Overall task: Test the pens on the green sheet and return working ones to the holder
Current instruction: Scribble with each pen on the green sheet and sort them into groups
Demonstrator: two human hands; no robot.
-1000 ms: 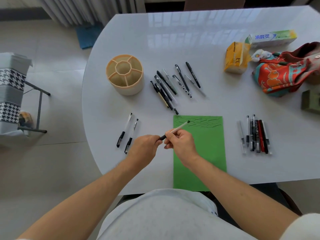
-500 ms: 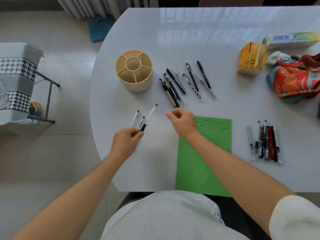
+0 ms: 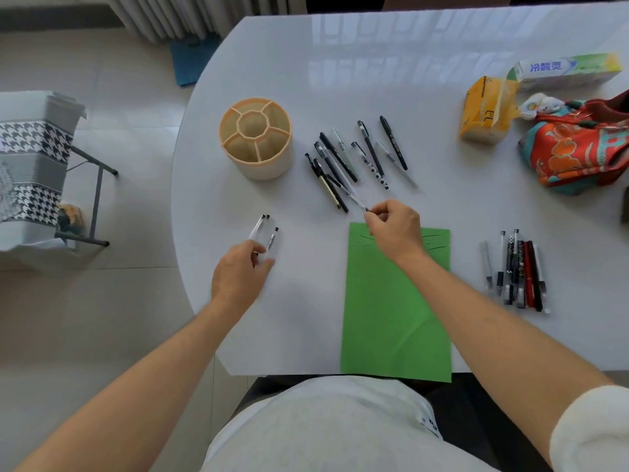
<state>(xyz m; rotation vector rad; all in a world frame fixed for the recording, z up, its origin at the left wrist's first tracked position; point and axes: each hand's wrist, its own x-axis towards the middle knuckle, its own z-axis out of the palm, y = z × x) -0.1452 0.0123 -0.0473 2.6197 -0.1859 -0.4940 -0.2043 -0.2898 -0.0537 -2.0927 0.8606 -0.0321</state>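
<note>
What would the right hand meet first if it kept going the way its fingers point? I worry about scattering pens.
Probably the loose pen pile: the right hand already pinches its nearest clear pen.

On the table, the holder stands toward the left edge. A loose group of pens lies just right of it. The sheet lies at the near edge, in front of those pens. Three pens lie left of the sheet, in front of the holder. Another row of pens lies right of the sheet. A tissue pack, a box and a bag sit at the far right edge.
</note>
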